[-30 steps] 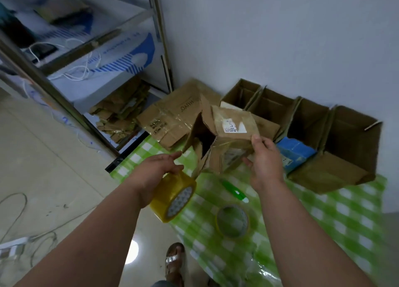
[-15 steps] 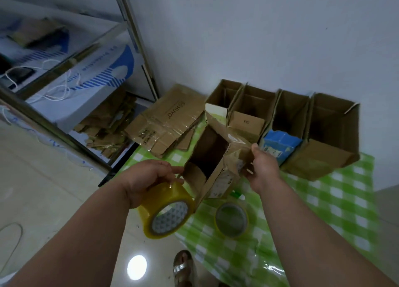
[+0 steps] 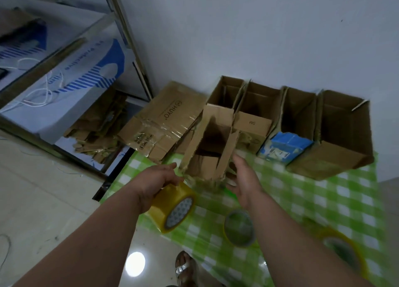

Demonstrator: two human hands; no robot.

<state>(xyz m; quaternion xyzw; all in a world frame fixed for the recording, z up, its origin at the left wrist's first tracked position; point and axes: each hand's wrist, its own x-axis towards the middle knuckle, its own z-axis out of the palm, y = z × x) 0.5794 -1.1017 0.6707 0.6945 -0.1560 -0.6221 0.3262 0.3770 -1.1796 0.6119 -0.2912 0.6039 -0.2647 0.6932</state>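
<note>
The cardboard box (image 3: 210, 148) stands upright on the bench (image 3: 302, 200), long axis vertical and open mouth upward, just before the row of open boxes (image 3: 300, 113). Half a second ago it was tilted, mouth leftward. The right hand (image 3: 245, 180) lies fairly straight-fingered against its right side, and the left hand (image 3: 156, 178) grips a yellow tape roll (image 3: 172, 206).

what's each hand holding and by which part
Left hand grips the yellow packing tape roll round its outer rim. Right hand lies against the open brown cardboard box, low on its right; blur hides any grip.
</note>
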